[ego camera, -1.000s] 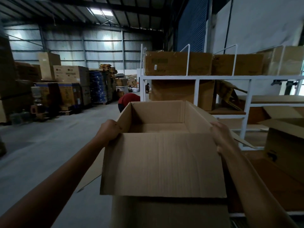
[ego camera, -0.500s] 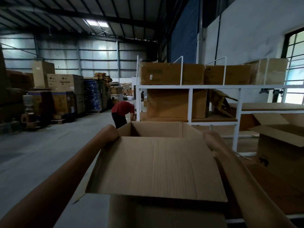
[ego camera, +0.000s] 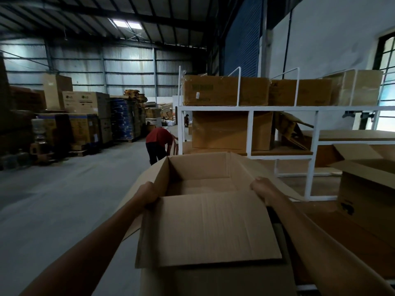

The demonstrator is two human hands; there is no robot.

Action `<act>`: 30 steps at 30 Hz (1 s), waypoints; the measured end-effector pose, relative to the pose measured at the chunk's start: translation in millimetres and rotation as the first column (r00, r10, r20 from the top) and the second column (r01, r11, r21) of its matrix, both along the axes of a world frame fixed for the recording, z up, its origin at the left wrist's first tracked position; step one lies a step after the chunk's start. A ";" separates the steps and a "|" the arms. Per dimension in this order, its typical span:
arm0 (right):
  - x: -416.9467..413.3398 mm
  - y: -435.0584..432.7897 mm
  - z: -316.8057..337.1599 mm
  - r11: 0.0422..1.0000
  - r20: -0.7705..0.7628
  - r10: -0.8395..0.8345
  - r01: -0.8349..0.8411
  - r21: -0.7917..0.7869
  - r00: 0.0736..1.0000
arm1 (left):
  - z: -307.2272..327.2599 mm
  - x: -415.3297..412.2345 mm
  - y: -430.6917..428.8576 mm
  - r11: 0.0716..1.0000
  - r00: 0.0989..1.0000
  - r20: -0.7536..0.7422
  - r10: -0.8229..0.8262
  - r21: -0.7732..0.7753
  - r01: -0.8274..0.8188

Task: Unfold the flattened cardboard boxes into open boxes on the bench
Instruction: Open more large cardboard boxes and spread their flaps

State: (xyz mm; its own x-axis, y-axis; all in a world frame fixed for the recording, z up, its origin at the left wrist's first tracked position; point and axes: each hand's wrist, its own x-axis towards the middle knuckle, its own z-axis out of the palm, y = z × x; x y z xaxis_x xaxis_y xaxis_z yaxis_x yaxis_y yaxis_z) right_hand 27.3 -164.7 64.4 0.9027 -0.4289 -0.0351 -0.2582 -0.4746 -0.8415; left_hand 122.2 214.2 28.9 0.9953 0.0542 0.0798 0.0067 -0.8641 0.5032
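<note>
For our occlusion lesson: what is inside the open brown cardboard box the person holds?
Inside the open brown cardboard box, only bare inner walls and the far part of its floor show. The near brown flap hides the floor's near part.

I count two bare hands of mine, left hand (ego camera: 149, 194) and right hand (ego camera: 264, 189), both gripping one open brown cardboard box (ego camera: 205, 229). One second open cardboard box (ego camera: 367, 195) is on my right. One white metal rack (ego camera: 249, 133) carries three sealed brown cartons on top: left carton (ego camera: 211, 90), middle carton (ego camera: 299, 92), right carton (ego camera: 363, 86). It has one larger wrapped carton (ego camera: 220, 130) below. There are two other people: a person in a red shirt (ego camera: 158, 139) and a small distant person (ego camera: 186, 120).
</note>
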 end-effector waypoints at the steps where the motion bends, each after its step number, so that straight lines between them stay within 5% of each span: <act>1: -4.2 2.7 -5.1 1.000 -0.023 0.000 0.000 -0.027 1.000 | -6.9 1.0 -1.0 0.999 0.999 -0.027 -0.016 0.041 0.017; 8: -8.1 9.7 -48.5 0.912 -0.222 -0.003 -0.089 -0.401 0.975 | -37.0 2.0 -9.8 0.986 0.985 -0.164 -0.054 0.146 0.079; 13: -11.8 15.1 -53.4 0.799 -0.220 -0.042 -0.099 -0.593 0.975 | -56.4 20.1 -5.6 0.961 0.975 -0.220 0.000 0.268 0.060; 17: -11.7 20.1 -50.2 0.720 -0.262 -0.057 -0.142 -0.679 0.963 | -5.3 -52.7 -31.2 0.846 0.986 -0.149 -0.080 0.512 0.146; 22: -17.9 22.3 -30.8 0.570 -0.393 -0.077 -0.283 -0.772 0.917 | 3.9 -47.4 -44.6 0.761 0.875 -0.285 -0.391 0.434 0.482; 30: -52.8 71.7 19.0 0.558 -0.596 0.479 -0.748 -0.359 0.644 | 27.9 -81.4 -77.7 0.666 0.693 -0.444 -0.568 0.247 0.704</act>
